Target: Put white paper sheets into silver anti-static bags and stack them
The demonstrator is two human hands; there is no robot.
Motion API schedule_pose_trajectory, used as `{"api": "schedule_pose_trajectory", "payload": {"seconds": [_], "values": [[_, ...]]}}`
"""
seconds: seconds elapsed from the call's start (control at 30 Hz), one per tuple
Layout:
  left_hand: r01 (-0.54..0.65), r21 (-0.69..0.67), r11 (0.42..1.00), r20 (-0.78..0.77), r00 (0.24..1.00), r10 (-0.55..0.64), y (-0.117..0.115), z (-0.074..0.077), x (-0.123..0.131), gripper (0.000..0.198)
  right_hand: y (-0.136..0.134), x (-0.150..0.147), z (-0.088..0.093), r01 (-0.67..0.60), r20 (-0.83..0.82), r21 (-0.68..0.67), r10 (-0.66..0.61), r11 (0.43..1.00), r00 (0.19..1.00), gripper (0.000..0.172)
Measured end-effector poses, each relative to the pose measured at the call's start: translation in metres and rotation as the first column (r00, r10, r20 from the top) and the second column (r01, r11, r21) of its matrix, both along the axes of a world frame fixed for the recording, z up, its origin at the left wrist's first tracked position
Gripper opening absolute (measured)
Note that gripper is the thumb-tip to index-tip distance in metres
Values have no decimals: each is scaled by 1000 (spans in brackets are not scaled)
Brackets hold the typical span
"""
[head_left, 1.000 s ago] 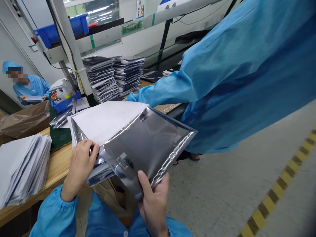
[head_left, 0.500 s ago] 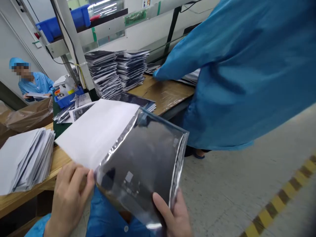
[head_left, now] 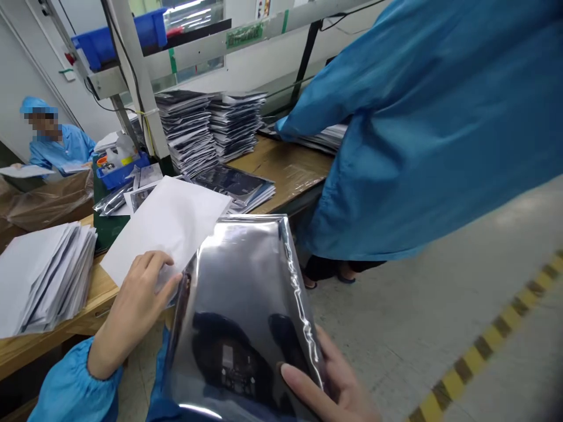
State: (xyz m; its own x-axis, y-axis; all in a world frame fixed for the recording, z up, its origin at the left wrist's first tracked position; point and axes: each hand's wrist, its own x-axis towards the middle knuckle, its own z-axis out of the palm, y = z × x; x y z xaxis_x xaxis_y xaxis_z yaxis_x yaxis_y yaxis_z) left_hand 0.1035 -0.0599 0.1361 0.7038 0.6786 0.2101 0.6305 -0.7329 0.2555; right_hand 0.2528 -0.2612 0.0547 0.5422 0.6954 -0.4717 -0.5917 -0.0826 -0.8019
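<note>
Silvery anti-static bag (head_left: 240, 316) held up just off the counter (head_left: 285, 170), long axis running away from the body, right hand (head_left: 341, 384) gripping its lower edge. Left hand (head_left: 134, 310) right beside it, fingers (head_left: 152, 264) on a white sheet (head_left: 165, 228), pinching or just resting, hard to tell.

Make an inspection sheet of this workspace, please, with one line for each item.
surface: wooden workbench
job's things: silver anti-static bag, held up; white sheet meeting its edge, whether inside cannot tell
hands: right hand grips the bag's lower edge; left hand touches the sheet
clutter: stacks of dark bags; pile of white sheets; blue tray
cables: black cable near the white post
surroundings: standing co-worker reaching over the bench; seated co-worker; yellow-black floor tape
</note>
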Motion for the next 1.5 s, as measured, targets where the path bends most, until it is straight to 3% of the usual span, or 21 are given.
{"api": "schedule_pose_trajectory", "payload": {"seconds": [0.17,0.27,0.37,0.43,0.53,0.63,0.73,0.8,0.87,1.03,1.17,1.27,1.37,1.5], "values": [[50,6,999,-39,998,-50,-7,8,-11,22,13,18,16,-37,-48,115,43,993,998,71],[-24,181,983,-81,996,39,-17,8,-14,23,22,23,20,-63,-85,173,79,983,993,65],[-156,363,918,-54,981,188,-34,0,-21,15,31,18,17,-16,-114,233,44,972,993,65],[-254,361,898,-32,958,284,-46,-11,-28,12,37,10,10,48,-85,247,-28,968,996,65],[-371,266,890,3,923,384,-56,-28,-36,27,43,-3,2,134,-35,241,-129,961,991,66],[-431,194,881,181,899,400,-57,-38,-37,25,44,-7,0,160,-15,218,-160,963,987,65],[-338,252,907,352,905,240,-50,-38,-33,10,46,-6,1,122,-12,183,-122,975,992,66],[-249,294,923,353,925,137,-44,-35,-30,4,48,-7,0,118,-25,188,-116,975,993,68],[-209,262,942,297,947,127,-38,-32,-29,11,52,-10,-3,143,-41,211,-137,967,990,70],[-194,18,981,168,968,188,-26,-22,-27,17,61,-5,-6,128,-30,252,-125,959,992,71],[-171,141,975,221,966,137,-14,-2,-13,15,59,22,1,-38,-2,257,39,966,999,70],[-56,124,991,102,994,44,-1,9,4,21,55,41,6,-171,21,242,171,955,985,70],[4,18,1000,-16,1000,-4,11,10,15,24,52,49,5,-220,46,235,215,947,975,70],[23,-5,1000,-27,999,-23,22,4,15,20,52,51,3,-228,38,247,226,942,973,68]]}}
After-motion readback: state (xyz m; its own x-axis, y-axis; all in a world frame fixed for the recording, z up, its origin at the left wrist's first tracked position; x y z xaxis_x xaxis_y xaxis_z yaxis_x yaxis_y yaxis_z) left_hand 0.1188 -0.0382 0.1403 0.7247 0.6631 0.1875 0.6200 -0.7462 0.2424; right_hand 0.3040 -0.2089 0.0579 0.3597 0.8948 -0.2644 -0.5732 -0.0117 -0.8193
